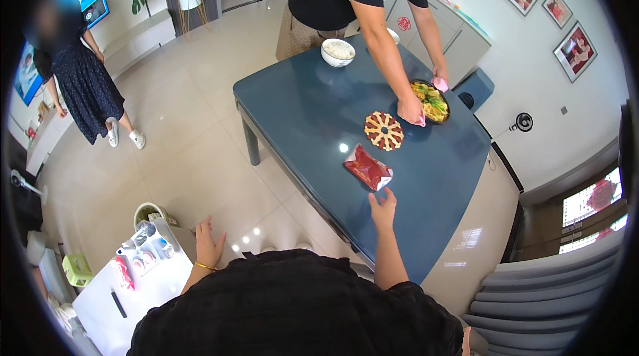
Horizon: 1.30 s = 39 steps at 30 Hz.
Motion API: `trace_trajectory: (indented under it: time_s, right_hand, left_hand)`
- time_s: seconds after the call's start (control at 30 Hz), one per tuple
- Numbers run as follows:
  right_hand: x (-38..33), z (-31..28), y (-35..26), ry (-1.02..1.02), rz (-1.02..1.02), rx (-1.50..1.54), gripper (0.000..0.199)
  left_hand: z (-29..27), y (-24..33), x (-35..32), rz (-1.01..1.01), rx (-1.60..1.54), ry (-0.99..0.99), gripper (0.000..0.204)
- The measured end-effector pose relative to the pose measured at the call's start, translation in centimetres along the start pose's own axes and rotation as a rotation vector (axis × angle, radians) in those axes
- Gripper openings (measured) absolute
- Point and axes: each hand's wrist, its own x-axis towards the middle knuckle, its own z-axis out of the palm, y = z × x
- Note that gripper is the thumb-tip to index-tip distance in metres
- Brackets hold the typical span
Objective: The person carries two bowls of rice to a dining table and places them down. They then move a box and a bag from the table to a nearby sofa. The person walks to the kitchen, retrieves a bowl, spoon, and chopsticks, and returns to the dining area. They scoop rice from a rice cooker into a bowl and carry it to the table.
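My right hand (383,210) is over the near part of the blue-grey table (299,100), thumb and fingers apart and holding nothing. Just beyond its fingertips lies a red plastic packet (368,168) with a silvery end; I cannot tell whether they touch. My left hand (209,245), with a yellow band at the wrist, hangs in the air off the table's left side, its fingers stretched out. Past the packet is a round brown-and-cream lattice trivet (384,131). Across the table, another person grips a dark pan of food (431,102) with pink cloths or holders in both hands.
A white bowl of rice (338,52) stands near the far left table edge. At lower left, a white side table (150,283) holds a clear tray, a red packet and a dark stick-like item. A bin (152,213) is behind it. A second person (76,83) stands far left.
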Motion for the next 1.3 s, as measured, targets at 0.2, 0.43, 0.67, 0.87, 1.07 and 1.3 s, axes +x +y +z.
trace_trajectory:
  time_s: [0.2, 0.43, 0.67, 0.87, 1.07, 1.3]
  right_hand:
    - [-1.9, -2.4, 0.0, -0.049, -0.052, -0.006, 0.056]
    - [-4.3, -8.5, 2.2, 0.005, -0.023, -0.036, 0.051]
    - [-1.1, -9.4, 4.0, 0.015, -0.066, 0.011, 0.046]
    - [1.8, -6.5, 0.9, -0.087, -0.186, 0.124, 0.041]
    - [2.9, -1.1, -3.3, -0.182, -0.357, 0.291, 0.036]
    - [1.6, 9.7, -11.6, -0.321, -0.538, 0.219, 0.032]
  left_hand:
    - [1.8, 0.8, -0.3, 0.047, -0.047, 0.021, 0.060]
    - [4.0, 3.7, 1.0, 0.008, -0.016, 0.000, 0.062]
    - [4.5, 6.2, -0.4, -0.144, 0.023, -0.036, 0.064]
    - [4.1, 4.7, -4.3, -0.264, 0.093, 0.082, 0.064]
    - [2.7, 2.8, -6.4, -0.343, 0.139, 0.172, 0.065]
    - [0.0, -2.1, -2.1, -0.353, 0.138, 0.218, 0.063]
